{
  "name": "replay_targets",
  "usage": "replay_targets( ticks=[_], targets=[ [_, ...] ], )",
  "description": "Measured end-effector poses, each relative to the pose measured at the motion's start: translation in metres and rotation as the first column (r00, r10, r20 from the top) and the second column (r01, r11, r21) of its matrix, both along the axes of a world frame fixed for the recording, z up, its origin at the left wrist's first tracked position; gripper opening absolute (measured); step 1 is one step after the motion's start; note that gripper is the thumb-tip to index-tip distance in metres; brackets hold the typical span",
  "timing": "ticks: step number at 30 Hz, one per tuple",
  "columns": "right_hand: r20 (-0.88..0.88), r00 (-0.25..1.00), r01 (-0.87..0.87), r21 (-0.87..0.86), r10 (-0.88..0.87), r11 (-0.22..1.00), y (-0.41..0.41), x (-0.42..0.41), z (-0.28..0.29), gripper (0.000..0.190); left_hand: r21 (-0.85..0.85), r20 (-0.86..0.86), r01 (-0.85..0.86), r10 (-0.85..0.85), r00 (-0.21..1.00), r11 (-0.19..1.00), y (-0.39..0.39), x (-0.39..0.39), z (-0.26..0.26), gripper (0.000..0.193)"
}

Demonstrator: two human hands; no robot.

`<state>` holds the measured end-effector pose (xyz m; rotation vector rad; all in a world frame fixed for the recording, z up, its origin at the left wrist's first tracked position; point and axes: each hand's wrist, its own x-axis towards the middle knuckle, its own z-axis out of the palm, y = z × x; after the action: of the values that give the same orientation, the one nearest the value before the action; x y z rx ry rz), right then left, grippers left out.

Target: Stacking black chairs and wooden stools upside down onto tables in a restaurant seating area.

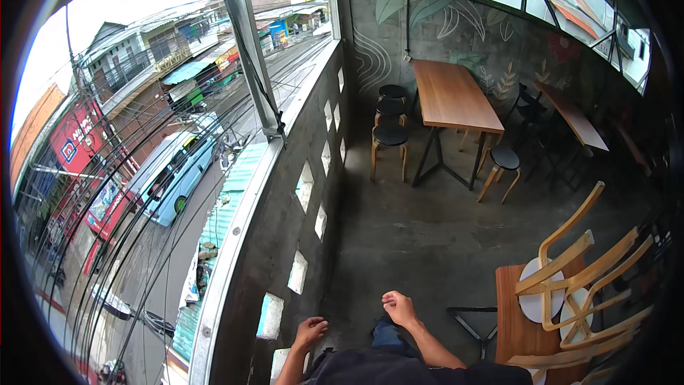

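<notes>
My left hand (311, 331) is beside the perforated concrete half-wall, its fingers loosely bent and nothing visible in it. My right hand (399, 308) is in front of my body over the dark floor, also without anything visible in it, its fingers half curled. Below it shows a leg in blue jeans (389, 333). To the right stands a wooden-topped table (507, 305) with a black metal leg frame. Upturned stools (545, 283) with bent wooden legs and pale seat undersides rest on that table, apart from my right hand.
Ahead stands a long wooden table (454, 91), with black-seated stools (390, 135) around it. A narrow wall counter (572, 112) is at far right. The half-wall (288, 235) with a metal ledge runs along my left. Beyond it are cables and a street with a blue van (176, 171).
</notes>
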<state>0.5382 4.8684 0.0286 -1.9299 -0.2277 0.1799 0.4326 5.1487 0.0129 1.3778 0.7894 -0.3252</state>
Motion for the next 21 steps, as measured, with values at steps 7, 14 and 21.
replay_targets(
  ticks=[7,14,21],
  targets=[
    [-0.024,1.0,-0.016,0.119,0.019,0.993,-0.063,0.132,0.043,0.021,0.041,0.07,0.195,-0.198,0.978,0.98,-0.089,0.175,0.028,0.036],
    [-0.252,0.961,0.221,0.459,-0.113,0.86,-0.157,0.237,0.076,0.038,0.12,0.273,0.49,-0.504,0.82,0.863,-0.194,0.319,0.077,0.037],
    [-0.279,0.959,0.236,0.689,-0.05,0.685,-0.196,0.306,0.104,0.033,-0.178,0.294,0.568,-0.507,0.81,0.804,-0.279,0.418,0.103,0.037]
  ],
)
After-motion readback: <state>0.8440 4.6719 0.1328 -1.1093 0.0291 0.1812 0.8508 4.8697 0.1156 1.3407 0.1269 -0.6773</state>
